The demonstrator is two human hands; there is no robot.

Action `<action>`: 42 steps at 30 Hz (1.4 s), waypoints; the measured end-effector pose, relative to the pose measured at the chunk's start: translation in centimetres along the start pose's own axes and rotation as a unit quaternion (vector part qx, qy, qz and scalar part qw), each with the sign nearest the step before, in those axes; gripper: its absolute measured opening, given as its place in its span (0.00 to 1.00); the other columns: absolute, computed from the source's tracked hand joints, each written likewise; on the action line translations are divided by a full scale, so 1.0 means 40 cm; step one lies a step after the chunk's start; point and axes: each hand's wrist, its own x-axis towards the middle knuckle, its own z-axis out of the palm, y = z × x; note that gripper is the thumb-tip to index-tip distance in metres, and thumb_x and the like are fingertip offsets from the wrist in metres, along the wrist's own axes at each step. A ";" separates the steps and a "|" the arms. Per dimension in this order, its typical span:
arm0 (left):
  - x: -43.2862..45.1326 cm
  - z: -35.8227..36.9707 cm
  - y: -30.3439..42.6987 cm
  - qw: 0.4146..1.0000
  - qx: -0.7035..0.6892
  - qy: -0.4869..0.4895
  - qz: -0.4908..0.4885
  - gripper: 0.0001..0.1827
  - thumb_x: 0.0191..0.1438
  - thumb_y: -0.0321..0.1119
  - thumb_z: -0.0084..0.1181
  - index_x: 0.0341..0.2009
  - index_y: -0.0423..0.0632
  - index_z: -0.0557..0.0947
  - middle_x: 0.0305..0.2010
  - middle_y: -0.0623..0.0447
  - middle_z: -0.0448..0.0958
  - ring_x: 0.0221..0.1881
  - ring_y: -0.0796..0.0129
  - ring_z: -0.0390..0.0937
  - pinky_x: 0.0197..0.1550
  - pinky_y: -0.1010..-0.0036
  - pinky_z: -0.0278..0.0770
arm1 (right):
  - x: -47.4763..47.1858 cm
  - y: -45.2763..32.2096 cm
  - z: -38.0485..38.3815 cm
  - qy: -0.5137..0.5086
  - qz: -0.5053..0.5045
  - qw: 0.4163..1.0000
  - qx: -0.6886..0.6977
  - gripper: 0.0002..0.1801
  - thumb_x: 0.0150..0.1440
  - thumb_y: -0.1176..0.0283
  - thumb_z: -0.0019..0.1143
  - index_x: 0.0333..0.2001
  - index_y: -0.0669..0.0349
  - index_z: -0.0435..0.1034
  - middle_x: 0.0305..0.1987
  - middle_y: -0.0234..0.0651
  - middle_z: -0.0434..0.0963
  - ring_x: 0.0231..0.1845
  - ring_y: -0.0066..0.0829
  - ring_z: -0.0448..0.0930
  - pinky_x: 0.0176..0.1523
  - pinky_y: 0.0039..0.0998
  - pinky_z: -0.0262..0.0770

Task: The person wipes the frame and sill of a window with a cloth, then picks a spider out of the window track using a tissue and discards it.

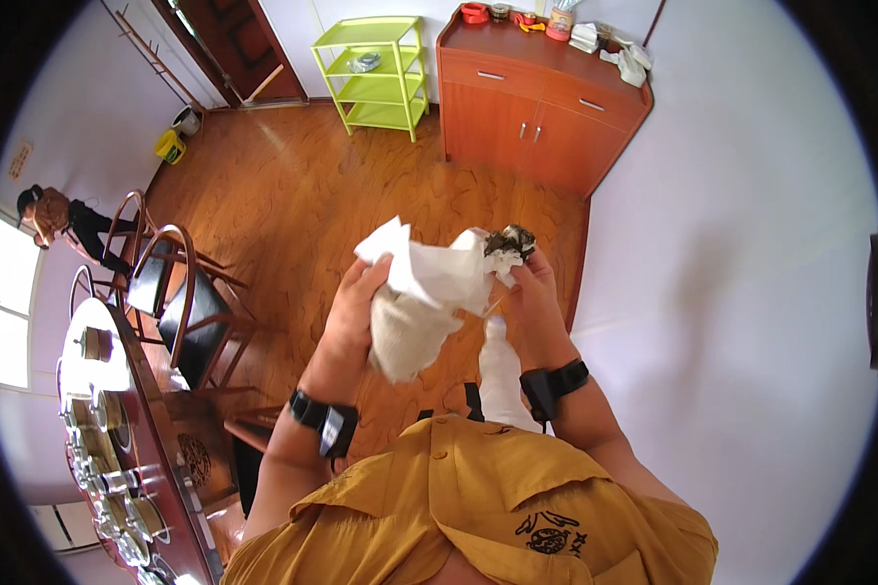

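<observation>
My left hand grips a beige cloth together with white tissue paper. The cloth hangs below the paper, over the floor. Pinched in the fingers of my right hand is a crumpled, dirty tissue, white with dark blackish smears. It touches or nearly touches the right end of the white paper; I cannot tell if they are joined. Below my right hand shows a white bottle-shaped object, its lower part hidden by my shirt.
On the left stand a round table with glassware and pots, and wooden chairs. A person is beyond them. Ahead are a green shelf rack, a wooden cabinet and a yellow bucket. A white wall runs along my right.
</observation>
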 end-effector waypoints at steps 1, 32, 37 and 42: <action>0.092 0.022 0.020 1.000 0.000 -0.001 0.006 0.16 0.55 0.34 0.48 0.46 0.39 0.70 0.38 0.51 0.75 0.38 0.67 0.74 0.42 0.73 0.73 | 0.094 -0.005 -0.021 -0.005 -0.002 1.000 0.000 0.19 0.50 0.85 0.44 0.48 0.66 0.65 0.44 0.35 0.73 0.45 0.25 0.74 0.50 0.26 0.71; 2.240 -0.388 0.248 0.982 0.129 0.109 -0.080 0.13 0.53 0.34 0.51 0.42 0.42 0.75 0.33 0.52 0.76 0.29 0.69 0.74 0.31 0.72 0.73 | 2.107 0.214 -0.262 0.051 0.008 0.967 0.250 0.14 0.54 0.69 0.49 0.45 0.60 0.66 0.46 0.37 0.72 0.48 0.36 0.71 0.55 0.48 0.64; 2.335 -0.421 0.362 0.982 0.059 0.178 -0.027 0.13 0.54 0.35 0.51 0.42 0.44 0.74 0.32 0.53 0.75 0.30 0.69 0.74 0.31 0.73 0.74 | 2.254 0.365 -0.311 0.149 0.070 0.974 0.158 0.15 0.53 0.68 0.50 0.45 0.57 0.66 0.47 0.34 0.72 0.51 0.36 0.70 0.56 0.49 0.62; 2.288 -0.555 0.646 0.974 -0.068 0.200 0.079 0.15 0.54 0.37 0.51 0.43 0.42 0.73 0.35 0.50 0.75 0.33 0.66 0.75 0.34 0.70 0.76 | 2.386 0.376 -0.345 0.055 0.030 0.990 0.126 0.15 0.54 0.72 0.48 0.46 0.60 0.65 0.46 0.39 0.72 0.50 0.42 0.70 0.57 0.50 0.61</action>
